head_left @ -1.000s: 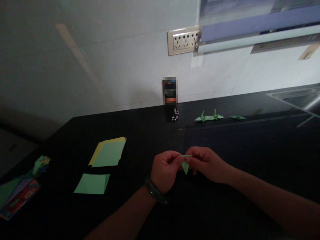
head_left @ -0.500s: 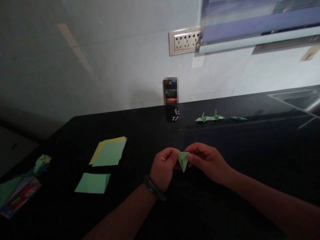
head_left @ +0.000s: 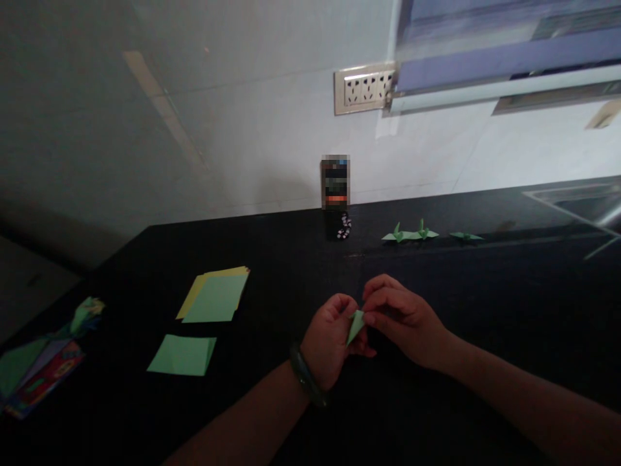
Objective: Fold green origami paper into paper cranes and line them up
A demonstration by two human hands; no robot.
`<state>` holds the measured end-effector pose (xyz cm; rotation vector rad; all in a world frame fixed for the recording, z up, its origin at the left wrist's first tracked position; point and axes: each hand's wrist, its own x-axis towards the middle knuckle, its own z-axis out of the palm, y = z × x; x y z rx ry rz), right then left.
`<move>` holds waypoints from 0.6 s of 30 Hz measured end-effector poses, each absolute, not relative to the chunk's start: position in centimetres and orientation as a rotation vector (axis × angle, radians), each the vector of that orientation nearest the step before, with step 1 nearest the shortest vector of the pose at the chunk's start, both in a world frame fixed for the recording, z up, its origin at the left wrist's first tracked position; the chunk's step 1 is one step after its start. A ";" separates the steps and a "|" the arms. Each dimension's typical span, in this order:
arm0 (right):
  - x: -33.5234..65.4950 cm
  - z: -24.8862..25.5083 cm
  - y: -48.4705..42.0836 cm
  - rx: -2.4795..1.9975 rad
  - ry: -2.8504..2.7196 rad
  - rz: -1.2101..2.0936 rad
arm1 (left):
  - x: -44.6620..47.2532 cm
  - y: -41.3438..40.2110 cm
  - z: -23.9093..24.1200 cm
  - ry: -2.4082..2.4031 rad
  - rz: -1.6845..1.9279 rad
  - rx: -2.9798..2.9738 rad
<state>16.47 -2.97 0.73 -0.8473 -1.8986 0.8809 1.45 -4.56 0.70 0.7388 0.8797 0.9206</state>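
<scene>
A small piece of folded green paper is held between my two hands above the black counter. My left hand, with a dark bangle at the wrist, is closed on the paper's left side, and some of its fingers pass behind it. The thumb and fingertips of my right hand pinch the upper right edge. Part of the paper is hidden by my fingers. Beyond my hands, folded green paper cranes stand near the wall, with a flatter green folded piece to their right.
On the left lie a stack of green and yellow sheets and a creased green sheet. Farther left are colourful paper packets. A blurred-out phone leans on the wall behind a beaded string. A sink edge is at the right.
The folded paper has turned, from its triangular face showing to a narrower slanted side. My left hand has turned with it, and fingers now show below the paper. The view has shifted slightly.
</scene>
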 end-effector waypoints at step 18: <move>16.0 1.7 -2.9 -1.102 -1.514 1.426 | 1.0 -4.3 0.8 0.978 1.087 0.920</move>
